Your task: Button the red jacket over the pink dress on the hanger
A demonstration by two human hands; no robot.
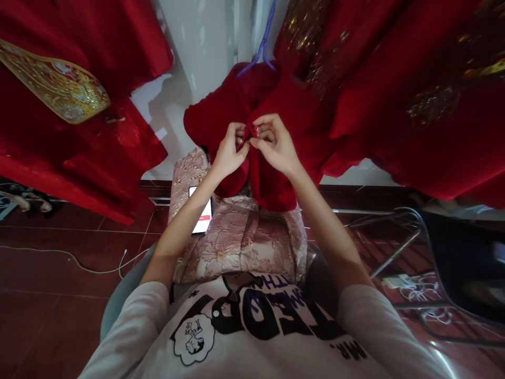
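A red garment [276, 181] hangs in front of me from a blue hanger [263, 50]. At its front opening, near the chest, my left hand [232, 150] pinches the edge of the red fabric. My right hand [276, 145] pinches the fabric just to the right, its fingertips almost touching those of my left hand. The small part between the fingertips is too small to make out. Pinkish patterned cloth [229, 245] lies over my lap, under the garment's lower edge. A lit phone [202, 218] rests on this cloth beside my left forearm.
More red garments with gold decoration hang at the left [130, 31] and right [379, 105]. A dark chair [461, 252] with metal legs stands at the right, near bundled white cables [422, 292]. A white cord [84, 269] crosses the tiled floor at the left.
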